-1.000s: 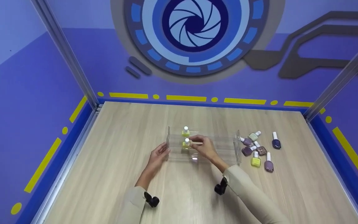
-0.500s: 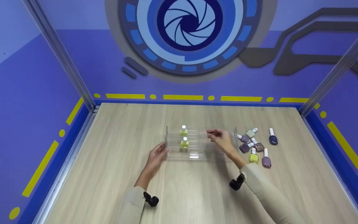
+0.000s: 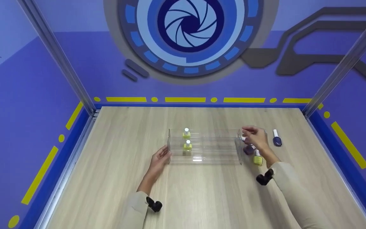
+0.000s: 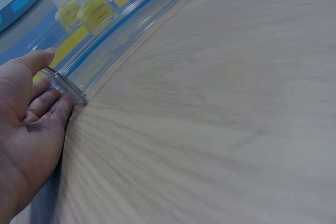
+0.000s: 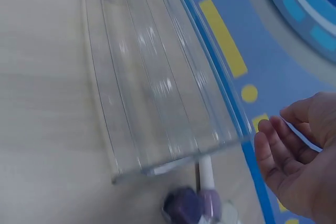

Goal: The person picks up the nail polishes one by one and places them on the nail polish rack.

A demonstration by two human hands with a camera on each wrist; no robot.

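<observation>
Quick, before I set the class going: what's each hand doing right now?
Left hand: closed on the end of the clear rack.
Right hand: open, holding nothing.

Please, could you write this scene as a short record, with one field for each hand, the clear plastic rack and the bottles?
Surface: pale wood-grain table
Rack: clear plastic stepped rack, standing on the table
On rack: rear yellow glass bottle with white cap and front yellow glass bottle with white cap, both upright
Off rack: loose yellow glass bottle; dark purple bottle, partly hidden; dark navy bottle with white cap, apart
Left hand: touches the rack's left end
Right hand: holds nothing, near the rack's right end
Total bottles: cannot tell
</observation>
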